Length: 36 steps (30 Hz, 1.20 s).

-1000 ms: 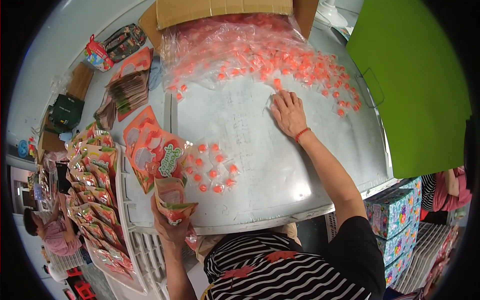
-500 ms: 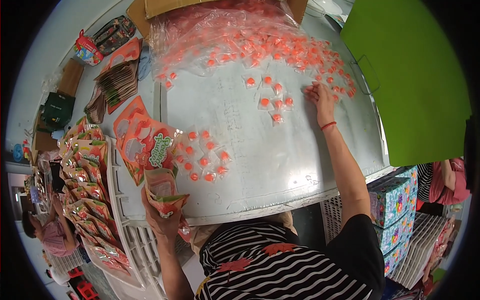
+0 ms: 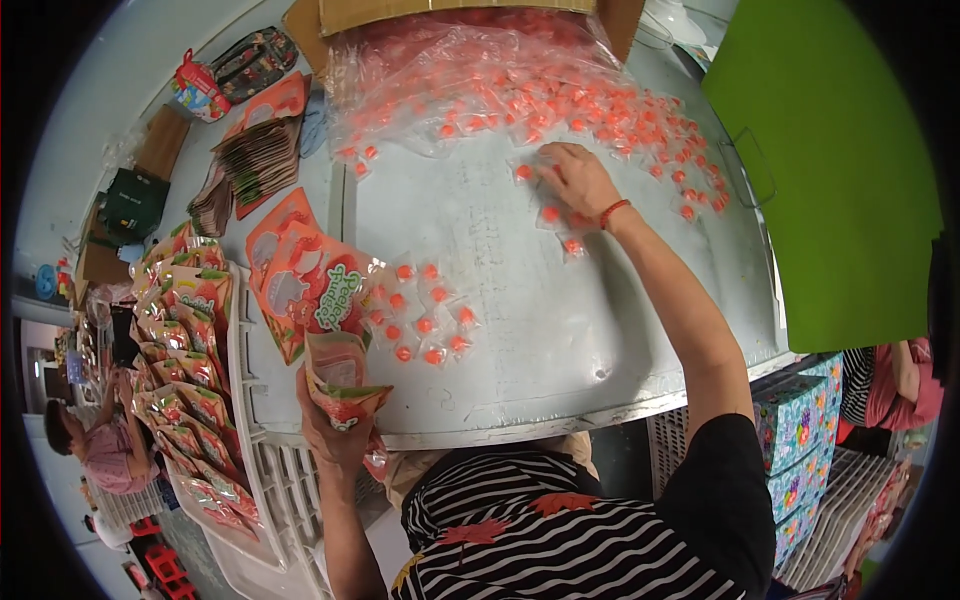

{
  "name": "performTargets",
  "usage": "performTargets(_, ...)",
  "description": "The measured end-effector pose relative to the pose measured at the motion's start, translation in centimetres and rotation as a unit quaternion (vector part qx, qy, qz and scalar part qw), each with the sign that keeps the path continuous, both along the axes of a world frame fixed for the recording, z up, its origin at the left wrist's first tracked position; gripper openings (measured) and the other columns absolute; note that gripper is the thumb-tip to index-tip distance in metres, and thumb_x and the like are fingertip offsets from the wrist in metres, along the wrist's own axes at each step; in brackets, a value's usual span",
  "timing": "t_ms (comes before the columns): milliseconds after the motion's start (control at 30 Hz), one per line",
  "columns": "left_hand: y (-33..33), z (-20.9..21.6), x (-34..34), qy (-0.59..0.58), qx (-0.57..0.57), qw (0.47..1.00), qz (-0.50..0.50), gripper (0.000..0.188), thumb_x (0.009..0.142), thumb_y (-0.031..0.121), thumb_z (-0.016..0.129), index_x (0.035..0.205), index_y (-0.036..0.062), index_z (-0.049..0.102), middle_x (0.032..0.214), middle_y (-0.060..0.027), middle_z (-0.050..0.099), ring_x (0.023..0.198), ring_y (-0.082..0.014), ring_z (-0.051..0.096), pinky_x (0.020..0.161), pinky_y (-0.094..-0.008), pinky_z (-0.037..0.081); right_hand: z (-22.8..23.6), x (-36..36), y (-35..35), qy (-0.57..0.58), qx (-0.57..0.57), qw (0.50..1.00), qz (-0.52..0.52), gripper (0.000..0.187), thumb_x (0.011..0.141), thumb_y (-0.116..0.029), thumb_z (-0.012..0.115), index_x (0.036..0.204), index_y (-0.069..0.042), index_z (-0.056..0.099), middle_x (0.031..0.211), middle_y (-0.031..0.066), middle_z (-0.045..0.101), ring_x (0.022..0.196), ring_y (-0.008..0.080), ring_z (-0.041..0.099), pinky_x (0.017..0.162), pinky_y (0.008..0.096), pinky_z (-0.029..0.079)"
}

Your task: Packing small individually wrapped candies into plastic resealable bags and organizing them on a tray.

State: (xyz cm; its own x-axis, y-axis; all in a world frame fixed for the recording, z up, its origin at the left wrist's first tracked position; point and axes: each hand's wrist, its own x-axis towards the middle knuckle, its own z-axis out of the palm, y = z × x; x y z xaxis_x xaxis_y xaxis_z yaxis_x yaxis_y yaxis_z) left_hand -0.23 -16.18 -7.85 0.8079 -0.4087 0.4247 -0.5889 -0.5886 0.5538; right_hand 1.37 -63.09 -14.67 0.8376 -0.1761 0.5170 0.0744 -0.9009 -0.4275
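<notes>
My left hand [image 3: 328,432] is closed around an upright, orange-red foil pouch [image 3: 345,380] with its top open. Beside it, flat printed pouches [image 3: 312,270] lie overlapping at the table's left side. Just right of these, several small orange-red candies in clear wrappers [image 3: 425,325] form a loose cluster. My right hand [image 3: 583,182] is over a second small group of wrapped candies [image 3: 550,214], its fingers stretched out and partly covering them. The big heap of wrapped candies [image 3: 560,90] spreads from a clear plastic bag at the far side.
A cardboard box [image 3: 455,14] stands at the back. Stacked pouches [image 3: 258,155] lie at far left, above a white crate [image 3: 255,400] with filled pouches [image 3: 195,370]. A green panel [image 3: 830,180] borders the right. Flowered boxes [image 3: 790,440] are below it; people work nearby.
My right hand has moved left from the right edge of the small candy group and now covers part of it. The left hand keeps its hold on the pouch. The whole view has shifted slightly.
</notes>
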Motion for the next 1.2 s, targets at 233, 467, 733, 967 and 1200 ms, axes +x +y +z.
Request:
performTargets(233,-0.3,0.5,-0.3,0.056,-0.003,0.998,0.013,0.097,0.058,0.010,0.087,0.137,-0.0006,0.031,0.125,-0.0205,0.052,0.111,-0.0297,0.054,0.093,-0.0357,0.044,-1.2,5.2,4.0,0.171,-0.188,0.966,-0.052,0.017,0.077,-0.005,0.053,0.089,-0.004,0.065,0.090,0.0184,0.064,0.086,0.0338,0.063,0.076,0.0402,0.053)
performTargets(467,0.5,0.1,-0.5,0.082,-0.003,0.996,0.025,0.098,0.058,0.011,0.087,0.137,-0.0003,0.031,0.124,-0.0203,0.053,0.110,-0.0300,0.055,0.091,-0.0371,0.045,3.1,2.6,-7.4,-0.071,-0.015,0.952,-0.298,0.018,0.082,-0.015,0.060,0.095,-0.003,0.058,0.082,0.0162,0.063,0.072,0.0324,0.063,0.063,0.0426,0.050)
performTargets(733,-1.0,0.4,0.3,0.045,-0.013,0.999,-0.024,0.099,0.058,0.008,0.086,0.139,0.0005,0.029,0.125,-0.0214,0.052,0.111,-0.0311,0.054,0.093,-0.0378,0.044,-2.2,-2.5,-1.7,0.075,-0.008,0.996,0.058,0.044,0.097,-0.037,0.039,0.123,-0.006,0.054,0.122,0.0142,0.057,0.114,0.0297,0.053,0.095,0.0383,0.043)
performTargets(967,0.8,0.0,0.0,0.036,-0.008,0.999,0.008,0.094,0.058,0.003,0.078,0.138,0.0006,0.029,0.122,-0.0206,0.053,0.108,-0.0333,0.056,0.090,-0.0366,0.046,-1.5,-5.4,-3.3,-0.082,0.649,0.754,0.062,0.055,0.098,-0.050,0.031,0.132,-0.009,0.045,0.122,0.0058,0.058,0.116,0.0187,0.051,0.100,0.0364,0.034)
performTargets(1200,1.1,0.1,-0.2,0.064,-0.021,0.997,0.024,0.096,0.056,0.003,0.080,0.138,0.0009,0.030,0.121,-0.0215,0.053,0.108,-0.0332,0.057,0.091,-0.0365,0.046,-0.5,-7.5,3.9,0.017,-0.074,0.997,-0.027,0.049,0.089,-0.036,0.055,0.133,-0.016,0.046,0.127,0.0143,0.051,0.122,0.0309,0.043,0.100,0.0446,0.032)
